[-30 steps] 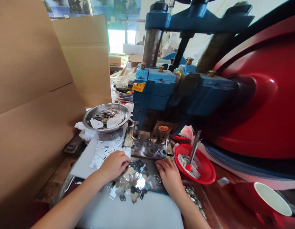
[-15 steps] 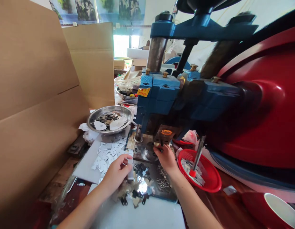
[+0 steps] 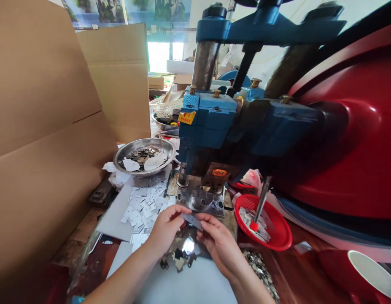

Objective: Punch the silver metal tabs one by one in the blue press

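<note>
Under the hands: a spread of small metal plates (image 3: pixel 179 258), partly covered by palms and fingers, so the pile's far side is hard to read.
Blue press (image 3: pixel 208 122): top cropped, lower right lost in shadow.
Red wheel (image 3: pixel 350 169): sliced off by the right edge.
Red mug (image 3: pixel 334 268): cut by the bottom edge, pale inside.
Steel bowl (image 3: pixel 147 173): dark and shiny flat pieces in it, two white tags on top.
Red basket (image 3: pixel 282 230): pale flat strips inside, a red-tipped rod (image 3: pixel 263 202) slanting across the view of them.
Flat strip (image 3: pixel 191 220): up between both hands, just in front of the press's die plate (image 3: pixel 198 200).
Left hand (image 3: pixel 165 231): thumb and forefinger pinching the strip's left end.
Right hand (image 3: pixel 220 245): fingertips gripping its right end, the other fingers curled beneath.
</note>
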Demonstrator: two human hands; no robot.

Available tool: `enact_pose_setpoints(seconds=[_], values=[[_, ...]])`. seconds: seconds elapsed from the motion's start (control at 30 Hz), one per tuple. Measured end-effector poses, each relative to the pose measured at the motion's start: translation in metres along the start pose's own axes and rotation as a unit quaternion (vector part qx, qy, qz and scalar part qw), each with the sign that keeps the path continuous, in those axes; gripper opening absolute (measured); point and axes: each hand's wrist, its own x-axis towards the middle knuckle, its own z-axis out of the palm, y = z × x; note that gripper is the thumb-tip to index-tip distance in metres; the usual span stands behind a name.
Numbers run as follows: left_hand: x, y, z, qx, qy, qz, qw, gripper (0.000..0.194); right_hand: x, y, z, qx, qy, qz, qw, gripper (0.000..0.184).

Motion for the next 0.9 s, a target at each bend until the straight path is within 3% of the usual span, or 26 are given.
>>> enact_pose_setpoints(seconds=[0.1,0.17,0.27,0.4,0.5,0.6,0.73,0.9], values=[[-0.001,-0.002,0.000,-0.036,-0.025,-0.011,0.999,0.033,0.007,0.003,-0.009,-0.107,0.051,-0.078,0.990,0.030],[0.000,-0.003,0.000,-0.044,-0.032,-0.009,0.998,0.043,0.011,0.005,-0.016,-0.199,0.068,-0.142,0.967,0.030],[0.007,-0.005,0.003,0.059,-0.015,0.031,0.998,0.040,0.015,0.006,-0.022,-0.314,0.079,-0.229,0.918,0.026],[0.032,-0.002,0.016,0.243,0.019,0.139,0.960,0.023,0.029,-0.002,-0.027,-0.408,0.109,-0.298,0.856,0.023],[0.059,0.002,0.028,0.309,0.022,0.204,0.928,0.018,0.051,-0.010,-0.033,-0.438,0.148,-0.340,0.819,0.022],[0.082,0.001,0.036,0.363,0.043,0.230,0.902,0.012,0.073,-0.015,-0.040,-0.460,0.167,-0.361,0.794,0.022],[0.100,-0.007,0.037,0.366,0.053,0.216,0.904,0.013,0.091,-0.015,-0.047,-0.457,0.179,-0.367,0.790,0.021],[0.108,-0.013,0.032,0.355,-0.018,0.193,0.915,0.025,0.098,-0.013,-0.049,-0.423,0.168,-0.354,0.817,0.020]])
